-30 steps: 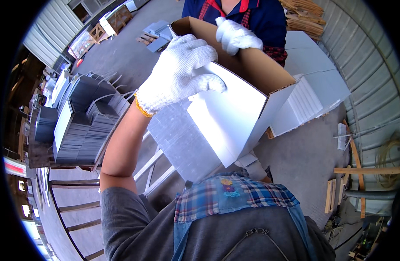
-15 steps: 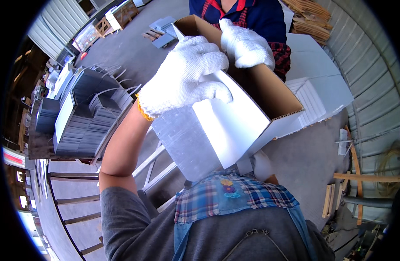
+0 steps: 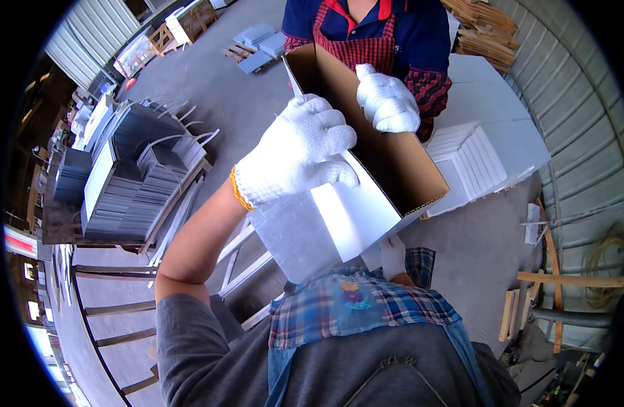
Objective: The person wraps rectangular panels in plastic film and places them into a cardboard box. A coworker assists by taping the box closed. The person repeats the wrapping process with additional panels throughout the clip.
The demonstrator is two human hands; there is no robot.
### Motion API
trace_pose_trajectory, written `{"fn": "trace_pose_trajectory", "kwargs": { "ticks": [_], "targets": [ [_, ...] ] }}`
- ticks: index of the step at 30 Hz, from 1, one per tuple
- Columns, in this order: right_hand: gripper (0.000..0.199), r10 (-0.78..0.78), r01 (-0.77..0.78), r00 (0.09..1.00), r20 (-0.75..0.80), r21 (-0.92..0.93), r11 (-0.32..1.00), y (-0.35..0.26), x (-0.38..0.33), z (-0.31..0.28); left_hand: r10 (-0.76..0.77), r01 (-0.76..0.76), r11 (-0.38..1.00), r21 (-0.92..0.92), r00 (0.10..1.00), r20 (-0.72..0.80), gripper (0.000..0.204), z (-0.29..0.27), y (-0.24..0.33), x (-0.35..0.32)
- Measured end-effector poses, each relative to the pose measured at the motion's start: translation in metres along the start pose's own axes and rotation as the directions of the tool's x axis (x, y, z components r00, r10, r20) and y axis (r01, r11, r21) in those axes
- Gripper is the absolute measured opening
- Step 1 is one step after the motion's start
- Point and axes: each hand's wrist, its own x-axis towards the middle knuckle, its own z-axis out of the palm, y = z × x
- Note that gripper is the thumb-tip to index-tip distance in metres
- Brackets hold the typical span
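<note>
A tall open-topped cardboard box, brown inside and white outside, is tilted in front of me. My left hand, in a white knitted glove with an orange cuff, is closed over its left wall, fingers curled at the rim and thumb on the white outer face. Below that hand a smooth grey sheet lies against the box's white side. My right hand, also gloved in white, shows only in part beneath the box; its fingers are hidden. A co-worker's gloved hand is at the box's far wall.
Opposite me stands a co-worker in a red checked apron. Behind the box, a table bears a stack of white folded pieces. Strapped grey flat sheets are piled at left. A wooden bar juts out at right.
The box's near end has shifted left, and its far end has moved slightly right and nearer. My left hand has moved a little right and down with it. The co-worker's hand is lower.
</note>
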Motion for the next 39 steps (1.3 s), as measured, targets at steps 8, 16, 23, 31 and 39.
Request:
{"fn": "trace_pose_trajectory", "kwargs": {
  "ticks": [8,16,23,31,39],
  "targets": [
    [0.033,0.054,0.250,0.939,0.341,-0.779,0.575,0.193,0.069,0.032,-0.033,0.042,0.998,-0.051,0.985,0.167,0.042,0.100,0.008,-0.062],
    [0.037,0.238,-0.062,0.955,0.174,-0.669,0.741,0.150,0.056,0.027,-0.040,0.052,0.995,-0.084,0.990,0.137,0.041,0.117,0.008,-0.088],
    [0.055,0.242,-0.034,0.785,0.571,-0.349,0.936,-0.098,0.005,-0.068,-0.037,0.042,0.998,-0.045,0.993,0.114,0.040,0.120,0.012,-0.085],
    [0.070,0.024,-0.082,0.965,0.259,0.214,0.973,-0.142,-0.042,-0.050,-0.044,0.052,0.997,-0.061,0.991,0.122,0.049,0.131,0.009,-0.087],
    [0.069,-0.130,0.131,0.991,0.044,-0.025,0.991,-0.133,-0.031,-0.014,-0.090,0.090,0.996,-0.022,0.996,0.003,0.053,0.134,0.021,-0.090]
  ]
}}
